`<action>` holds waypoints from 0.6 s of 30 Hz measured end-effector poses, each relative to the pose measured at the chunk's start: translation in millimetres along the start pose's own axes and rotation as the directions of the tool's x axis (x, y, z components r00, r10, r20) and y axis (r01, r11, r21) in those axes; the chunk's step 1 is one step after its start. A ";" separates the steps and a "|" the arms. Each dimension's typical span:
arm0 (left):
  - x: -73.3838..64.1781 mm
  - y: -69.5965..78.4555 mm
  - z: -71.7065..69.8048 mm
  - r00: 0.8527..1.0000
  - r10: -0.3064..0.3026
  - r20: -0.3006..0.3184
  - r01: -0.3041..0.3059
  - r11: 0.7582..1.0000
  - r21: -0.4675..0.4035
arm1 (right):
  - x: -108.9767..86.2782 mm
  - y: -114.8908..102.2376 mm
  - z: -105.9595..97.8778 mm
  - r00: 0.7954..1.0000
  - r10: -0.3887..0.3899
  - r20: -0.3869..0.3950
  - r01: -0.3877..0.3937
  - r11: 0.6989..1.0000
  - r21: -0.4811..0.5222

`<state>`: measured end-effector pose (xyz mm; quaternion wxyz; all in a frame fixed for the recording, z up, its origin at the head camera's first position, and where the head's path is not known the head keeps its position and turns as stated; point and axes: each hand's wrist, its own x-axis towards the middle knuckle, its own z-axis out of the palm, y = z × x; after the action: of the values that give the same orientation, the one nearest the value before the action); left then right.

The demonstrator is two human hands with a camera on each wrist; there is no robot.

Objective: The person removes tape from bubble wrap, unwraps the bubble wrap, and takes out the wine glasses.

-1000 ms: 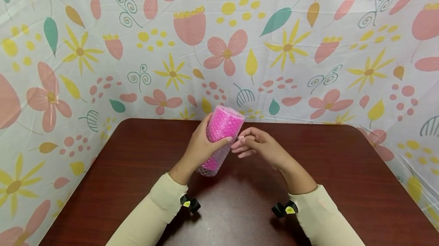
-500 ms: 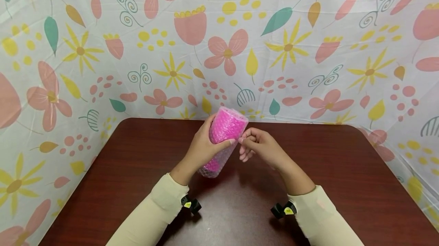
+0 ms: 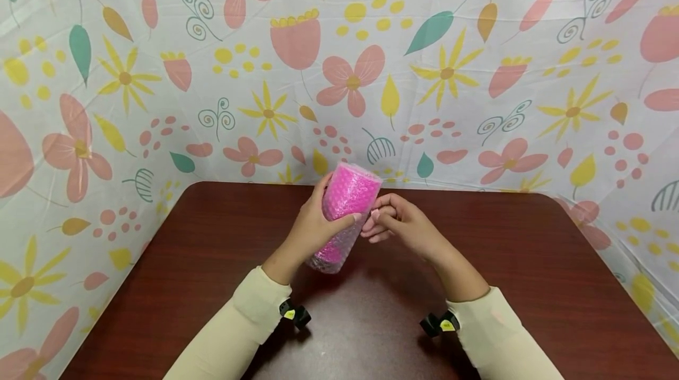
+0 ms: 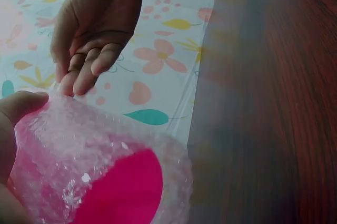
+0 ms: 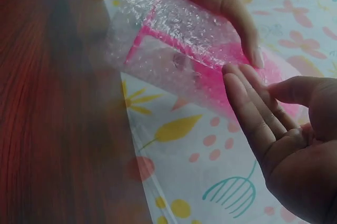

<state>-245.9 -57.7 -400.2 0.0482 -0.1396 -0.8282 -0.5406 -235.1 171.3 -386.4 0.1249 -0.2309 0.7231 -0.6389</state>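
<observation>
A pink cylinder-like item in clear bubble wrap [image 3: 351, 194] is held tilted above the table, its upper end leaning right. My left hand [image 3: 313, 221] grips it from the left, thumb across the near side. At its right side, my right hand [image 3: 405, 224] has thumb and forefinger together at the wrap's edge, seemingly pinching it; the other fingers stretch out loosely beneath. In the right wrist view, the right hand's fingers [image 5: 253, 103] partly cover the bubble wrap [image 5: 174, 29]. The left wrist view shows the bright pink item [image 4: 126, 187] through the wrap. What exactly it is stays unclear.
A dark reddish-brown wooden table [image 3: 212, 286] lies under the hands. Behind and beside it hangs a white cloth [image 3: 339, 132] printed with flowers and leaves. Small black wrist cameras [image 3: 294, 314] sit at both cream sleeves.
The wrapped item moved slightly right, then back a little left. My right fingers shifted slightly at its edge, the lower ones folding in and stretching out again. The left grip stayed the same.
</observation>
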 end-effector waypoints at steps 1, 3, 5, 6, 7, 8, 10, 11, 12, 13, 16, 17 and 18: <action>0.0 0.3 -0.1 1.000 -0.002 -0.013 0.002 1.000 0.011 | -0.1 0.3 -0.3 1.000 0.001 0.003 -0.001 1.000 -0.005; 0.0 0.6 -0.1 0.999 -0.001 -0.036 0.002 1.000 0.021 | -0.1 0.6 -0.9 1.000 0.007 0.000 -0.007 1.000 -0.022; 0.0 0.5 0.1 0.999 0.011 -0.051 -0.009 0.999 0.031 | -0.5 0.4 -1.8 1.000 0.013 -0.013 -0.014 0.999 -0.052; 0.1 0.2 0.3 0.998 0.014 -0.055 -0.012 0.999 0.033 | -0.6 0.4 -2.0 1.000 0.019 -0.022 -0.021 0.998 -0.063; 0.2 -0.4 0.6 0.998 0.017 -0.059 -0.015 0.999 0.035 | -0.8 0.1 -2.2 0.999 0.027 -0.031 -0.029 0.997 -0.069; 0.2 -0.8 0.9 0.998 0.020 -0.061 -0.018 0.999 0.036 | -0.9 -0.3 -2.3 0.999 0.033 -0.037 -0.035 0.997 -0.070; 0.3 -1.4 1.3 0.998 0.024 -0.063 -0.022 0.999 0.040 | -1.3 -0.8 -2.4 0.998 0.043 -0.044 -0.046 0.997 -0.061; 0.6 -1.7 1.6 0.998 0.025 -0.064 -0.022 0.999 0.044 | -1.4 -1.1 -2.1 0.998 0.047 -0.047 -0.049 0.997 -0.052; 0.5 -1.6 1.7 0.998 0.025 -0.063 -0.022 0.999 0.046 | -1.4 -0.9 -2.1 0.998 0.047 -0.045 -0.048 0.998 -0.041; 0.4 -1.6 1.8 0.998 0.025 -0.064 -0.022 0.999 0.050 | -1.5 -1.2 -2.1 0.998 0.046 -0.044 -0.048 0.998 -0.031; 0.2 -0.6 1.8 0.998 0.023 -0.056 -0.020 0.998 0.053 | -1.1 -0.6 -1.5 0.999 0.034 -0.040 -0.035 0.999 -0.022; 0.2 -0.3 1.8 0.998 0.022 -0.050 -0.019 0.998 0.051 | -1.0 -0.5 -1.2 0.999 0.031 -0.042 -0.032 0.999 -0.022; 0.0 0.0 1.8 0.999 0.021 -0.045 -0.019 0.999 0.050 | -0.9 -0.5 -0.8 0.999 0.030 -0.043 -0.031 0.999 -0.022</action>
<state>-245.7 -56.0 -401.0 0.0758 -0.1345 -0.8385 -0.5226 -234.6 172.5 -385.9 0.1165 -0.2076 0.7363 -0.6334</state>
